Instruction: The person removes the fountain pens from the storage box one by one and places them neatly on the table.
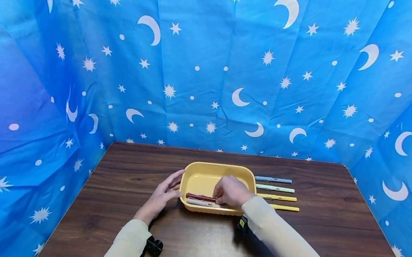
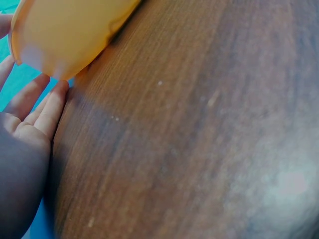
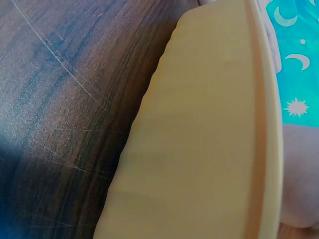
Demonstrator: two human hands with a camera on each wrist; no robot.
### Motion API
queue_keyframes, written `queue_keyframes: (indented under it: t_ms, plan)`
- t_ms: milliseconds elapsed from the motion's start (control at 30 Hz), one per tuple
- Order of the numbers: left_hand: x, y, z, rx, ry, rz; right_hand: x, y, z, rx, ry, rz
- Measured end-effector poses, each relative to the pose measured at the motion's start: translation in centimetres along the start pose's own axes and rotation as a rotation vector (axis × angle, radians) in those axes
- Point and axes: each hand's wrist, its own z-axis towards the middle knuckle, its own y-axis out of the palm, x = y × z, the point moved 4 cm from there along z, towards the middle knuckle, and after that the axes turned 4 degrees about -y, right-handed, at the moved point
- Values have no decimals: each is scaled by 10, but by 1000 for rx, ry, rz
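A yellow rectangular tray [image 1: 201,173] stands on the table. My left hand [image 1: 164,195] rests on its left end; in the left wrist view the extended fingers [image 2: 52,107] touch the tray's wall [image 2: 75,35]. Inside the tray, my right hand [image 1: 232,191] pinches the right part of a dark red pen [image 1: 199,197], and its fingertips are partly hidden. A whitish pen [image 1: 200,203] lies along the near wall, just in front of the red one. In the right wrist view the tray's side [image 3: 199,124] covers most of the right hand [image 3: 301,174].
Right of the tray, a blue-grey pen [image 1: 275,180], a pale green pen [image 1: 276,188] and two yellow pens, one farther [image 1: 279,197] and one nearer [image 1: 285,207], lie in parallel on the dark wood table [image 1: 143,159]. A blue cloth [image 1: 193,102] with moons and stars hangs behind.
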Motion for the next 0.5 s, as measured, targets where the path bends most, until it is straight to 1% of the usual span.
queue_keyframes:
  t_ms: [100,300,500]
  plan:
    - [-1,0,0,4,0,-1,0,1,-1,1,8,-22]
    - [-2,-1,1,-8,16,-24,-2,0,-1,-8,-4,-54]
    - [-1,-1,1,-9,10,-29,-1,1,0,-23,-17,-73]
